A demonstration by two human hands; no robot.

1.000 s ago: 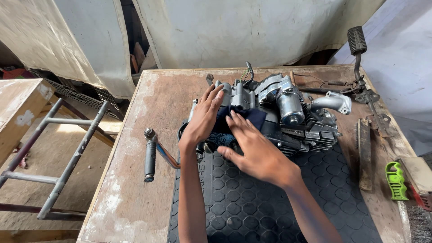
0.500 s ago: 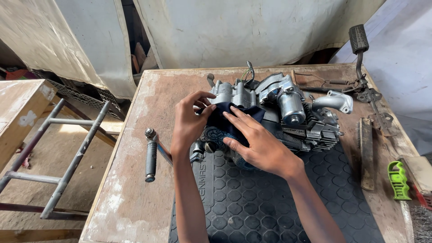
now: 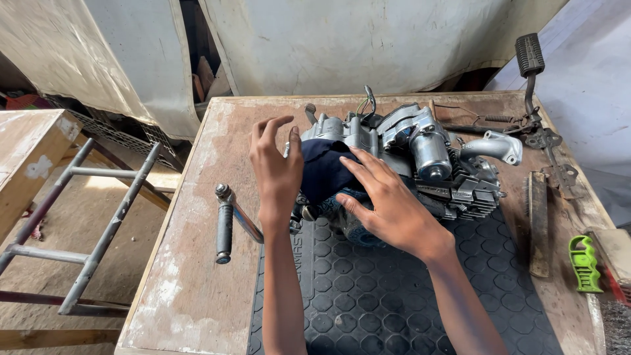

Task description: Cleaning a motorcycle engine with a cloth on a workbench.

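Note:
A silver motorcycle engine [image 3: 427,154] rests on a black rubber mat [image 3: 368,296] on a worn wooden workbench [image 3: 190,276]. A dark blue cloth [image 3: 322,167] covers the engine's left end. My left hand [image 3: 276,167] stands at the cloth's left edge with fingers spread, thumb against the cloth. My right hand [image 3: 388,200] lies flat on the cloth and the engine's near side, fingers apart. A kick-start lever [image 3: 227,220] sticks out left of the engine.
A foot-pedal lever with springs [image 3: 532,85] lies at the bench's far right. A flat metal file [image 3: 537,220] and a green plastic tool [image 3: 584,263] lie on the right. A metal ladder frame [image 3: 85,223] lies on the floor at left.
Both hands have shifted on the cloth; my left hand has lifted its fingers off and moved to the cloth's left edge, while my right hand has flattened over it.

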